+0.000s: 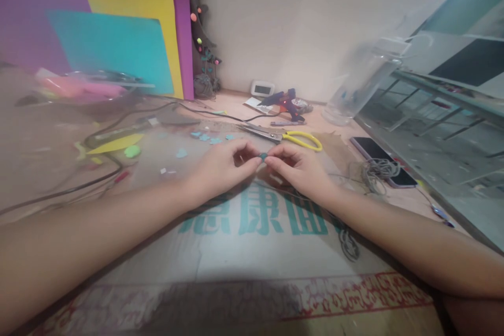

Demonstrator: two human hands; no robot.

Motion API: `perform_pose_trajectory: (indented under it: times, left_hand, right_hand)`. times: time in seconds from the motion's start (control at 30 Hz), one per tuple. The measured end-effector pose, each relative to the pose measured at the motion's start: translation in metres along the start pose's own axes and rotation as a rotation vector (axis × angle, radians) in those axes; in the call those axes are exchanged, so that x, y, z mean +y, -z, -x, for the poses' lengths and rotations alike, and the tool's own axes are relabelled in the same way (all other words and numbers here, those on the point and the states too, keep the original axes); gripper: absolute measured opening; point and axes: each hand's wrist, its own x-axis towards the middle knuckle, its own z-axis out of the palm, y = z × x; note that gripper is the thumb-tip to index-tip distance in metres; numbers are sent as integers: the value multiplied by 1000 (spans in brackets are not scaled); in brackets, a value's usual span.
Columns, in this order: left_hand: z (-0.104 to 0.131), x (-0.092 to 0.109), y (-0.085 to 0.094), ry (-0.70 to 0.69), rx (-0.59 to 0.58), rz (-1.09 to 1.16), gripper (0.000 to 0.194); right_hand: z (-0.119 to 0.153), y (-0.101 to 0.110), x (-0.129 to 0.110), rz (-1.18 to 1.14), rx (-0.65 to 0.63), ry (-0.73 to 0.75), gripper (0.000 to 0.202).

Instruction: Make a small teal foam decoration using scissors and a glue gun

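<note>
Beyond left hand [224,166] and right hand [303,169] (both pinching a teal piece [263,157]) lie yellow-handled scissors [274,137].

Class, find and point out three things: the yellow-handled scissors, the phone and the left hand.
Yellow-handled scissors [274,137]: head view, at the pivot.
Phone [370,148]: head view, dark screen.
Left hand [221,164]: head view, back of hand.

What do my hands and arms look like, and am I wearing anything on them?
Your left hand and right hand are bare, with no gloves and no ring, watch or bracelet that I can see. Your forearms show no sleeves. Nail details are too blurred to tell.
</note>
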Motion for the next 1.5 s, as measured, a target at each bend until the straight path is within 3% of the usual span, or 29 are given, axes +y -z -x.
perform_pose_trajectory:
  times: [0.53, 1.17, 1.33, 1.5]
  left_hand:
    - [0, 10, 5, 7, -4, -18, 21]
    - [-2, 1, 5, -70, 6, -54, 33]
    - [-1, 2, 2, -8, -16, -29, 25]
    - [-2, 1, 1, -37, -55, 5, 24]
  right_hand:
    - [-1, 0, 0, -4, -12, 26, 21]
    - [-1, 0, 3, -152, -55, -41, 19]
    - [-2, 0, 3, -226, -50, -51, 18]
    - [-3, 1, 4, -217, -39, -24, 19]
